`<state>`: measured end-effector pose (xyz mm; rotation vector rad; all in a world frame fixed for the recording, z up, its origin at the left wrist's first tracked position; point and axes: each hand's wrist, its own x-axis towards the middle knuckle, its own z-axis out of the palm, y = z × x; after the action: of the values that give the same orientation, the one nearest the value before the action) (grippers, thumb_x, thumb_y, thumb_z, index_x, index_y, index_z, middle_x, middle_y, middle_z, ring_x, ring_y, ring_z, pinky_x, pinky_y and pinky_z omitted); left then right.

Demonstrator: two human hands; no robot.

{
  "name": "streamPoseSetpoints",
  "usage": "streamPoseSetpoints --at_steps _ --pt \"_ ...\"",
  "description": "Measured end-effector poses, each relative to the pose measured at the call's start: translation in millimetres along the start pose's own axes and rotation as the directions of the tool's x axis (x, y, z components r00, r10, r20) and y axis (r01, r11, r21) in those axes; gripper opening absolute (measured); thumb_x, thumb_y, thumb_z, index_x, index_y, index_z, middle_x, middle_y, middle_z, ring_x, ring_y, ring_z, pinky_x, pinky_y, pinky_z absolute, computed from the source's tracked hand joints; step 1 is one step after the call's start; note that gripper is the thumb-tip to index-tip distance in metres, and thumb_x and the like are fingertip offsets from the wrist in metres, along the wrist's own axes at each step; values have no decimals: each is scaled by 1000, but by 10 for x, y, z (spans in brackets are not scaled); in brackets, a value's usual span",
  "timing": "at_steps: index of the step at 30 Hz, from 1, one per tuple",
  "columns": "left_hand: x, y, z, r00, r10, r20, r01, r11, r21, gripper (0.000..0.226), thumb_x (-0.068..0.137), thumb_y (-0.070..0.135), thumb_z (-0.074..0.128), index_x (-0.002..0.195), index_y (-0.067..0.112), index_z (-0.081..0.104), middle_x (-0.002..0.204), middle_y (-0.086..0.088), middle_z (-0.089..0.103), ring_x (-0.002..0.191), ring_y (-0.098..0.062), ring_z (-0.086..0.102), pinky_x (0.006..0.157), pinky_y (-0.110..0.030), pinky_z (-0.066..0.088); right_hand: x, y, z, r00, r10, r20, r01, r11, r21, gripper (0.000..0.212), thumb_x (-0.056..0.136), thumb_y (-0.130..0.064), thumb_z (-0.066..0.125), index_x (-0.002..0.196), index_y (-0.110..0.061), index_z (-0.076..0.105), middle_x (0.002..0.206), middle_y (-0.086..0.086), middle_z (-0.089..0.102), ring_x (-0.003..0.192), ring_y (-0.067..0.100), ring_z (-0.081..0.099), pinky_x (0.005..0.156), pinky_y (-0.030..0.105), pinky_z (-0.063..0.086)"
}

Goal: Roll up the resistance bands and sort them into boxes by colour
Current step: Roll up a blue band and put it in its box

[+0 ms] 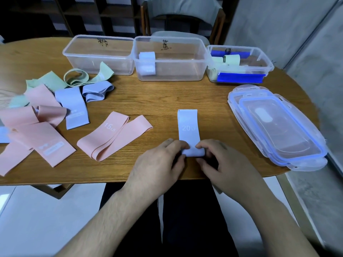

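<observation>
A pale blue band marked 20 LB [188, 125] lies flat near the table's front edge, its near end curled into a small roll. My left hand [159, 164] and my right hand [224, 162] pinch that rolled end from either side. A pink 15 LB band [113, 135] lies flat to the left. Further left is a heap of pink, blue and green bands [44, 108]. Three clear boxes stand at the back: the left box [98, 54] holds nothing, the middle box [170, 60] holds one rolled blue band [147, 63], the right box [239, 64] holds pale green rolls.
A stack of clear lids with blue seals [276, 127] lies at the right of the wooden table [167, 97]. A chair [181, 17] stands behind the boxes. A grey wall runs along the right side.
</observation>
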<state>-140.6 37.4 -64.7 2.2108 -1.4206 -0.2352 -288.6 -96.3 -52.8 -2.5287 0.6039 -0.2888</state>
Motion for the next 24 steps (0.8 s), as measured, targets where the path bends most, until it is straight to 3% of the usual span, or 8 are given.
streamPoseSetpoints --at_steps 4,10,16,19,24 --pt "21 -7 -11 1000 -9 4 9 1000 -3 29 97 38 50 125 39 54 119 16 59 95 -16 64 70 -36 52 22 24 5 1000 -18 15 19 1000 -17 19 95 -28 58 113 -32 54 87 -21 49 85 4 50 63 18 36" --pt "34 -10 -26 1000 25 -19 -25 1000 -16 31 96 38 51 127 39 51 116 14 59 93 -18 64 67 -40 54 95 36 3 999 19 33 -19 1000 7 19 98 -29 56 116 -29 55 96 -13 58 86 5 53 67 15 38" --pt "78 -38 12 998 49 -46 -48 999 22 27 94 42 47 120 37 55 110 13 58 84 -22 66 59 -39 54 132 38 -10 999 23 28 -24 1000 14 24 97 -31 57 121 -31 54 95 -12 57 82 4 51 67 20 40" --pt "103 -40 10 998 36 -55 -35 999 24 27 95 39 52 121 36 58 112 13 59 85 -22 66 61 -38 53 138 46 -10 1000 18 15 -18 1000 16 29 94 -30 60 121 -35 51 92 -14 54 83 6 50 69 24 41" --pt "149 -42 0 998 38 -59 -36 999 26 27 97 38 52 123 35 58 114 12 60 88 -22 66 64 -37 53 170 54 13 999 20 25 -20 1000 1 30 93 -29 62 122 -32 55 97 -18 53 89 4 50 73 21 41"
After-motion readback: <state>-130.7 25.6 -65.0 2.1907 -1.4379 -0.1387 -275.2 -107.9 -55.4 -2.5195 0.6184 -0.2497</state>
